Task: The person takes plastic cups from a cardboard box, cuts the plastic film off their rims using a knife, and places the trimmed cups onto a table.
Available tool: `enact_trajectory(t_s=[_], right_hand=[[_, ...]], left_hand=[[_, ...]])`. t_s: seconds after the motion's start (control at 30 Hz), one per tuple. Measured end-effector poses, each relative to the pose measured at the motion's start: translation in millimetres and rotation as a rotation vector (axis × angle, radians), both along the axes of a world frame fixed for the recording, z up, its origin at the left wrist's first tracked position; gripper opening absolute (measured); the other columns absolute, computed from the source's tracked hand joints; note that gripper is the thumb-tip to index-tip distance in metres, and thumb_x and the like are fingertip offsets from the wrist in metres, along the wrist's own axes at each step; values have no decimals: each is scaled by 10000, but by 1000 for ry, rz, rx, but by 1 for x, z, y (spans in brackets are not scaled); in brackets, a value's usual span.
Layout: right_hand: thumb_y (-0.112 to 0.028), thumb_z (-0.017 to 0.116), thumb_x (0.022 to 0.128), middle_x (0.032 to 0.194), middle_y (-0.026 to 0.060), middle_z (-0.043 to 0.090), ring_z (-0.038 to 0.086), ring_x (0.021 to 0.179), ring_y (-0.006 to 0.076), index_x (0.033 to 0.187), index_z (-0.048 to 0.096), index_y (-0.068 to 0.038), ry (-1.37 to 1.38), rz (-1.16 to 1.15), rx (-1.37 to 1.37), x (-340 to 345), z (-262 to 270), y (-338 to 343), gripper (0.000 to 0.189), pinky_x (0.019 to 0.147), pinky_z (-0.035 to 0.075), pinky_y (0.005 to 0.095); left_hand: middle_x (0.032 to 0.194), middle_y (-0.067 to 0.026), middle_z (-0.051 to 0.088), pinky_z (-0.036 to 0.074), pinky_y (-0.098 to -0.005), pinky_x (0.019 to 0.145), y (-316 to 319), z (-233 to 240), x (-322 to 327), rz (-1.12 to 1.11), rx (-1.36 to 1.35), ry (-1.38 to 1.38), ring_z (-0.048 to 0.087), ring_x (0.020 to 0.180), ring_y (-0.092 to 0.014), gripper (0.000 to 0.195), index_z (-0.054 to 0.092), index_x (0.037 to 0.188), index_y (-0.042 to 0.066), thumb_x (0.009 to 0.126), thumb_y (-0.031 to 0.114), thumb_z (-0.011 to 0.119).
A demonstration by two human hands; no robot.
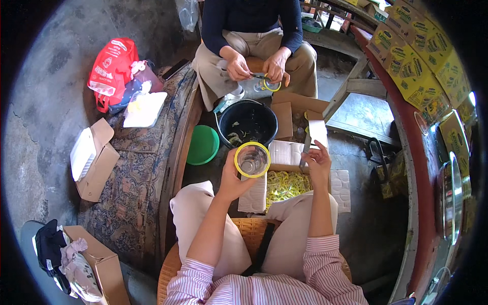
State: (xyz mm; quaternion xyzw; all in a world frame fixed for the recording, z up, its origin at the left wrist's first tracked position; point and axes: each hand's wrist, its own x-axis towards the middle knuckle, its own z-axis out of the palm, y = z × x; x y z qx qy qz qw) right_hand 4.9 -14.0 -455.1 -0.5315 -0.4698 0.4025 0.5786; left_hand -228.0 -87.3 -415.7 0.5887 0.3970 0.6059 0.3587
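My left hand (228,182) grips a clear cup (251,164) with a yellow rim, its open mouth turned up towards me. In my right hand (319,163) is a thin grey knife-like blade (307,146), held apart from the cup with its length roughly upright in view. Below my hands, between my knees, stands an open cardboard box (259,192) holding many yellow strips (286,185). Just beyond the cup is a black bucket (271,133) with some scraps inside; its depth is too dark to read.
Opposite sits a person (251,19) holding another yellow-rimmed clear cup (271,84) and a dark thin tool. A second cardboard box (281,118) and a green basin (203,145) flank the bucket. Left is a patterned bench (131,167) with bags; right, stacked yellow cartons (415,72).
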Motion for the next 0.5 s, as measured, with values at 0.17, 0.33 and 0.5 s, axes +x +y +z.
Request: enact_trajectory(t_s=[0.17, 0.33, 0.5], right_hand=[[31, 718, 620, 800, 41, 562, 527, 680, 91, 1099, 526, -35, 120, 71, -50, -2, -10, -1, 520, 608, 456, 206], [36, 701, 634, 795, 58, 578, 551, 687, 104, 1100, 512, -9, 182, 23, -86, -2, -7, 3, 504, 599, 454, 203], [42, 687, 643, 786, 76, 593, 569, 694, 110, 1086, 505, 15, 189, 23, -48, -2, -8, 3, 479, 597, 455, 206]], left_hand=[[1137, -119, 464, 382, -321, 916, -1, -7, 3, 11, -3, -122, 482, 1055, -200, 666, 291, 1225, 22, 647, -40, 616], [1144, -122, 457, 385, -331, 917, -2, 0, 8, 8, -30, -165, 473, 1072, -207, 781, 192, 1298, 47, 649, -53, 615], [1176, -128, 425, 377, -342, 938, -2, -4, 4, -40, -10, -56, 442, 1107, -218, 851, 139, 1330, 73, 629, -59, 604]])
